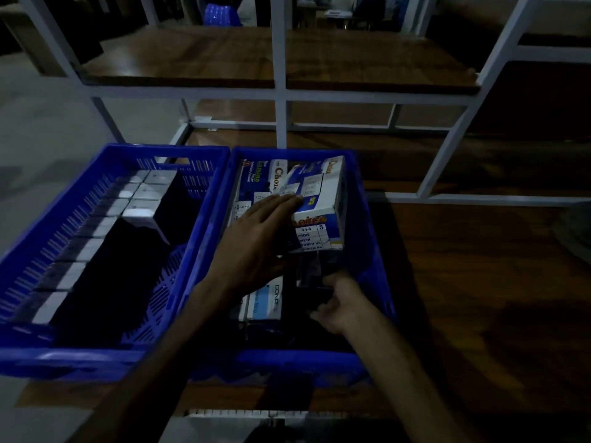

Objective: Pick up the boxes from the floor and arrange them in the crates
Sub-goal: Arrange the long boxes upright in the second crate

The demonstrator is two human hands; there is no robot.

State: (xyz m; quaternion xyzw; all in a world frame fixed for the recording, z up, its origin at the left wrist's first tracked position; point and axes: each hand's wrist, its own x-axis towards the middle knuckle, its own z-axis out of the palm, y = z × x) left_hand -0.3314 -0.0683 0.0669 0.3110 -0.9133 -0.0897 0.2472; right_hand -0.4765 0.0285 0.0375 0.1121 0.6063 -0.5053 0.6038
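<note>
Left crate (64, 356): grey boxes (140, 199) line its 9 o'clock wall, the rest bare floor. Right crate (364, 193): left hand (256, 238), fingers straight, presses the tilted Choice box (319, 203) at 12. Right hand (343, 306) at 5, fingers curled, grip unclear.

- Left blue crate (105, 359): near-left corner cut by the frame edge; its dark middle is unreadable.
- Right hand (343, 303): fingertips lost in shadow inside the right blue crate (371, 219); grip cannot be told.
- Left hand (256, 238) covers the lower part of the flat box (256, 183).
- CONA-labelled box (267, 300): print cut off, partly hidden under the forearm.
- Small print on the upright box (319, 212) is blurred.
</note>
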